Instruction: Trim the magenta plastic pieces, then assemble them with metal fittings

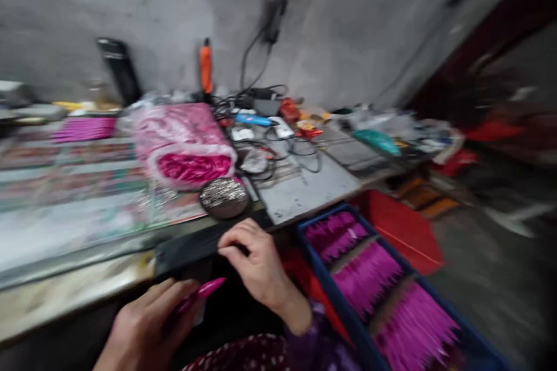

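Note:
My left hand (pixel 148 324) is low at the front and holds a thin magenta stick (pixel 201 293) with a tapered tip between its fingers. My right hand (pixel 252 258) is curled over a black strip (pixel 191 249) along the bench's front edge, and whether it grips anything is hidden. A blue crate (pixel 335 295) to the right of that hand holds several bundles of magenta sticks (pixel 368 278) in separate compartments. A round tin (pixel 224 197) lies just beyond my right hand.
A pink plastic bag (pixel 185 148) sits on the bench beside tangled black cables (pixel 270 153), a grey board (pixel 304 188), a black flask (pixel 119 69) and an orange tool (pixel 206 66). A red tub (pixel 400 229) stands behind the crate. A concrete wall (pixel 348 29) closes the back.

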`<state>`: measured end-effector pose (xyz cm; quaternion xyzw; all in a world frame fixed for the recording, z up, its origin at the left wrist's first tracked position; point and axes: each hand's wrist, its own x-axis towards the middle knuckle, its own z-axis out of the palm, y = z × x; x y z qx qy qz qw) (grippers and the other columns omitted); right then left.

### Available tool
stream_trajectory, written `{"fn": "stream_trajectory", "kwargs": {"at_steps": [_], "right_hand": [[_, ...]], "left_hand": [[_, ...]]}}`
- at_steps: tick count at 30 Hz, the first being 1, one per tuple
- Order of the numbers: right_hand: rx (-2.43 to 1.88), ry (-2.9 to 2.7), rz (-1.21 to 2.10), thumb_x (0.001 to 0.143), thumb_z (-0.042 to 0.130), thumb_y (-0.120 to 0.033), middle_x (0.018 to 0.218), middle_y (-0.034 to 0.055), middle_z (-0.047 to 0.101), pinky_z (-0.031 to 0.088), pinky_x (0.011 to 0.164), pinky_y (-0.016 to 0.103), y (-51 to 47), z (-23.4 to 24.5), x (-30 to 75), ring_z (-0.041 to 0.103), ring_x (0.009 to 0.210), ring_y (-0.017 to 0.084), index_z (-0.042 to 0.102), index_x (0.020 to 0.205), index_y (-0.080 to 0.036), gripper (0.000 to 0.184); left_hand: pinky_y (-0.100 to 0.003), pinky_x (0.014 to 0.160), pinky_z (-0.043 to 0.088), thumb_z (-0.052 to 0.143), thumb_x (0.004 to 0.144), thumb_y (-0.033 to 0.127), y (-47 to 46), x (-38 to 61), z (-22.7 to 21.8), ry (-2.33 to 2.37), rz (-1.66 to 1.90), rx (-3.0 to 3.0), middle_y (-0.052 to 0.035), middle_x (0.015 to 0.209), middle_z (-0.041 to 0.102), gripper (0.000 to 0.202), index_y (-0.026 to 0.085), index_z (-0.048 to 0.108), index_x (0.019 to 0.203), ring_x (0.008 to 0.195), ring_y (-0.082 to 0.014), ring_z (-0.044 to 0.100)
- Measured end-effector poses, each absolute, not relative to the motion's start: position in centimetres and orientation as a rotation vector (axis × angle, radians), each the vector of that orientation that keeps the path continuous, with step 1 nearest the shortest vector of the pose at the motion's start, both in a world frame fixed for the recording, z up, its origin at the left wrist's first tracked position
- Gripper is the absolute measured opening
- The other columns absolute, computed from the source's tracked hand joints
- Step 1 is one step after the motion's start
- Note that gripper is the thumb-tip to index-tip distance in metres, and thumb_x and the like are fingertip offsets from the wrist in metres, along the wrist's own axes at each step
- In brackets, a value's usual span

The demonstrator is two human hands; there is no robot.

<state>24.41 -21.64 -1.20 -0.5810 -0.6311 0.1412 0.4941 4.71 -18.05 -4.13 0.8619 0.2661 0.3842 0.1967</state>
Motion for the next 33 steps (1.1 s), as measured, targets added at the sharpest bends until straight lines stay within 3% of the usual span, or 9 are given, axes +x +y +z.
{"fn": "stream_trajectory", "kwargs": {"at_steps": [4, 10, 17, 24, 33], "right_hand": [[-1.294, -1.441, 0.657, 0.091, 0.065, -0.008, 0.08, -0.0015, 0.063, 0.044, 0.074, 0.026, -23.4, -1.4, 23.6, 0.058, 0.079, 0.016, 0.064, 0.079, -0.02, 0.017], [-1.256, -1.399, 0.874, 0.094, 0.065, -0.017, 0.087, -0.0003, 0.065, 0.047, 0.078, 0.025, -24.0, -2.2, 22.5, 0.06, 0.085, 0.016, 0.068, 0.084, -0.021, 0.011], [-1.302, -1.438, 0.912, 0.094, 0.063, -0.016, 0.087, -0.0016, 0.066, 0.047, 0.078, 0.022, -24.2, -2.5, 22.1, 0.062, 0.083, 0.014, 0.068, 0.084, -0.021, 0.012], [-1.301, -1.621, 0.55, 0.095, 0.058, -0.008, 0.084, -0.0013, 0.064, 0.049, 0.074, 0.022, -24.4, -2.3, 20.9, 0.06, 0.08, 0.013, 0.062, 0.085, -0.021, 0.017], [-1.167, -1.876, -0.055, 0.098, 0.05, -0.004, 0.089, 0.009, 0.069, 0.058, 0.077, 0.031, -24.5, -4.8, 20.8, 0.068, 0.083, 0.02, 0.062, 0.102, -0.014, 0.016]], "left_hand": [[-0.018, 0.054, 0.046, 0.054, 0.096, 0.018, -18.3, 3.6, -3.4, 0.741, 0.905, 2.489, 0.0023, 0.072, 0.065, 0.014, 0.02, 0.068, 0.095, 0.058, -0.0096, 0.062], [-0.023, 0.052, 0.039, 0.048, 0.099, 0.02, -19.3, 4.4, -2.9, 0.861, 0.902, 2.51, 0.0007, 0.065, 0.059, 0.026, 0.018, 0.069, 0.085, 0.054, -0.0124, 0.055], [-0.025, 0.054, 0.04, 0.044, 0.103, 0.022, -19.7, 3.7, -3.4, 0.883, 0.895, 2.596, -0.0003, 0.067, 0.059, 0.028, 0.017, 0.067, 0.087, 0.056, -0.0143, 0.056], [-0.026, 0.053, 0.04, 0.043, 0.103, 0.02, -19.8, 3.6, -3.8, 0.909, 0.863, 2.647, -0.0007, 0.07, 0.061, 0.027, 0.019, 0.064, 0.086, 0.058, -0.0158, 0.056], [-0.027, 0.048, 0.04, 0.037, 0.104, 0.018, -19.3, 3.7, -4.2, 0.857, 1.026, 2.677, 0.0007, 0.067, 0.059, 0.03, 0.021, 0.058, 0.084, 0.054, -0.0153, 0.055]]}}
